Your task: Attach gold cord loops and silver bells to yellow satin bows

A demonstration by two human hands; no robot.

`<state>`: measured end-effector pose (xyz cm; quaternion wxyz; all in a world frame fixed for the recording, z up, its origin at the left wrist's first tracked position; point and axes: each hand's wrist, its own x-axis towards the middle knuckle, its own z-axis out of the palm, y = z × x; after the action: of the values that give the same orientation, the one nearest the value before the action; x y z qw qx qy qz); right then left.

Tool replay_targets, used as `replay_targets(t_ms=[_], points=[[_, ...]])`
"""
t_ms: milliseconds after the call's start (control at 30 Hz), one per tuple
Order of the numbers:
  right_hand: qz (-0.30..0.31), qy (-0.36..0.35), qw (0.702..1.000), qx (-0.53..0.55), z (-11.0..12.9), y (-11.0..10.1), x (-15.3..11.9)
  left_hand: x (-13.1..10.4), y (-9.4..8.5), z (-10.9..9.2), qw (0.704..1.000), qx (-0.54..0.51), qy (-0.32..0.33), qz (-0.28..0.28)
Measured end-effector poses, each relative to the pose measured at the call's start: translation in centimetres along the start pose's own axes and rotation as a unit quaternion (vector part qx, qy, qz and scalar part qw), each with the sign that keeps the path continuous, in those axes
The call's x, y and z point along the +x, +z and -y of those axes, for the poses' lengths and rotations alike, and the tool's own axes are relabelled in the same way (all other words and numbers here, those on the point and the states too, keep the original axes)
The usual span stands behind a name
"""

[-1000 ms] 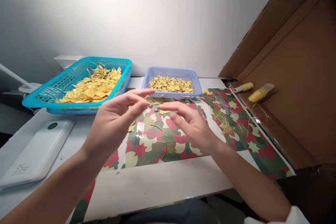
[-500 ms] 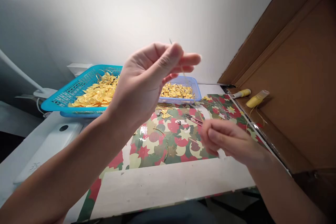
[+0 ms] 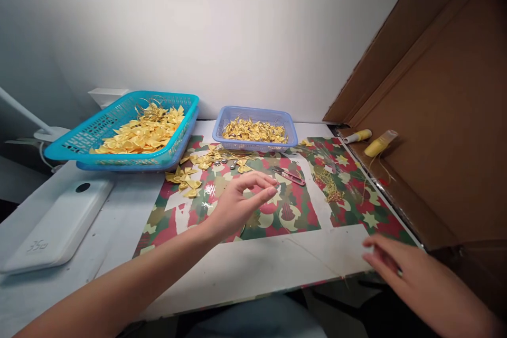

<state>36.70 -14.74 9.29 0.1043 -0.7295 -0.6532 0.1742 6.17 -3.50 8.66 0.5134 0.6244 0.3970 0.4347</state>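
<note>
The right hand (image 3: 414, 270) is blurred, its forearm (image 3: 469, 310) cut off.

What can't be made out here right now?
All head view:
- Left hand: whether its fingertips pinch anything; too small.
- Right hand: its grip; blurred.
- White stem: far end; cut off by left edge.
- Teal basket: its bottom; hidden by yellow bows.

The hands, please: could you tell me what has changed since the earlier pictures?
Since half a second ago, the left hand has come down; the right hand has moved right and nearer the person. The thread now runs low over the table; whether either hand has let go is unclear. The turquoise basket, purple basket and scissors stayed put.
</note>
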Motion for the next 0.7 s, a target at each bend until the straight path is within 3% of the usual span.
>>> replay_targets(t_ms=[100, 167, 267, 433, 600, 700], points=[[-0.077, -0.119, 0.983, 0.114, 5.8, -0.6, 2.3, 0.0, 0.3, -0.1, 1.0, 0.016, 0.011, -0.002], [-0.025, -0.199, 0.956, 0.212, 9.8, 0.3, 4.2, 0.0, 0.4, -0.4, 1.0, 0.018, 0.021, -0.009], [0.072, -0.254, 0.914, 0.309, 13.6, 2.2, 6.8, 0.0, 0.1, -0.6, 0.999, 0.011, 0.035, -0.029], [0.082, -0.291, 0.872, 0.386, 15.6, 4.4, 9.3, -0.1, -1.2, -0.1, 0.998, -0.018, 0.029, -0.059], [0.116, -0.261, 0.851, 0.441, 15.6, 6.0, 11.2, 0.3, -2.5, 1.3, 0.995, 0.002, 0.012, -0.094], [0.167, -0.238, 0.837, 0.463, 15.3, 7.0, 12.3, 0.7, -3.0, 1.8, 0.997, 0.02, -0.004, -0.074]])
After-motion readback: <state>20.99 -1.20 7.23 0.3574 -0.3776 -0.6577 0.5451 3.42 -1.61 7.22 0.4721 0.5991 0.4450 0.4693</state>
